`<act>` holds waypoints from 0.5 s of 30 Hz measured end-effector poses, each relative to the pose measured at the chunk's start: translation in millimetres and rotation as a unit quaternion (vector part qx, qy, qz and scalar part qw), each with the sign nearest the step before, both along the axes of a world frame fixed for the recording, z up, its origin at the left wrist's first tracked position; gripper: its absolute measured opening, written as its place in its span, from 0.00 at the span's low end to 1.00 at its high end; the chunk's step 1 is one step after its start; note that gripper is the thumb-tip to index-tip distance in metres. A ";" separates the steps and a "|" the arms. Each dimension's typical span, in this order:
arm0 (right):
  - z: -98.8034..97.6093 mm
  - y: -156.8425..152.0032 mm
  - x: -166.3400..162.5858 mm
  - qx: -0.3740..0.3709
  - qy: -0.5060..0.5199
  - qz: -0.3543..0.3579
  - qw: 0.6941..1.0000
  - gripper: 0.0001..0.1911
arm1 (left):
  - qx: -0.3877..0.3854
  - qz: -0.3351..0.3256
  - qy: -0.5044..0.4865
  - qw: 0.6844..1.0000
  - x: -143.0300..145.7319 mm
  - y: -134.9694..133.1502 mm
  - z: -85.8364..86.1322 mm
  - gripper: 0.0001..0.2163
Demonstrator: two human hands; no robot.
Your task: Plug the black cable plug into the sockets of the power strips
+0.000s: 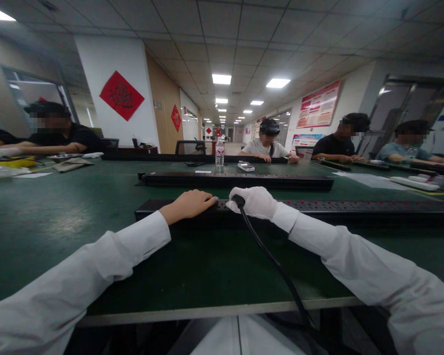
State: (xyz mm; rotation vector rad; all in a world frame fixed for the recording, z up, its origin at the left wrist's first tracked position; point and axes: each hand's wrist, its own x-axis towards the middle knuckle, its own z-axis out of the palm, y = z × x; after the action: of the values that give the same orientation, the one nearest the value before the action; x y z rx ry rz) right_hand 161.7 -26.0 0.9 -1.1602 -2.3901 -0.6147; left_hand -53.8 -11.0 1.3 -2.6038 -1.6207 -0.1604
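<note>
A long black power strip [340,207] with a row of sockets and small red parts lies across the table in front of me. My bare left hand [190,203] is closed over its left part, thumb along the top; the other fingertips are hidden. My right hand [261,201], in a white dotted glove, is closed around a black plug [239,200] just right of my left hand, at the strip's sockets. Whether the plug's pins are in a socket is hidden. From the plug a black cable [270,254] runs down over the table's front edge.
Behind my strip lies a second black strip [240,181], with a third [163,157] farther back. A water bottle [219,152] and a small white device [246,166] stand beyond. Several people sit around the green table [59,222]; a white sheet [373,180] lies at right.
</note>
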 end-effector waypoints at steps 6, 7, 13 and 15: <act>0.6 -0.7 -0.3 0.003 0.001 0.005 1.000 0.19 | 0.016 -0.024 0.014 0.999 -1.9 1.3 -1.6 0.24; 0.8 -1.0 -0.3 0.001 0.001 0.005 1.000 0.19 | 0.016 -0.027 0.016 0.999 -2.0 1.1 -1.5 0.24; 0.2 -0.8 0.2 0.003 0.003 0.009 1.000 0.19 | 0.007 -0.016 0.011 1.000 -1.0 -0.1 0.0 0.25; -0.3 0.1 0.6 0.005 0.002 0.013 1.000 0.19 | -0.002 -0.010 0.007 1.000 -0.2 -0.6 0.6 0.25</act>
State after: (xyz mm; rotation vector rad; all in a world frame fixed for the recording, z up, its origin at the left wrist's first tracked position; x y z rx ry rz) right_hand 162.3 -25.9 0.6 -1.1224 -2.3927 -0.6144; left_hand -54.0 -11.6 1.9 -2.6187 -1.5908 -0.1396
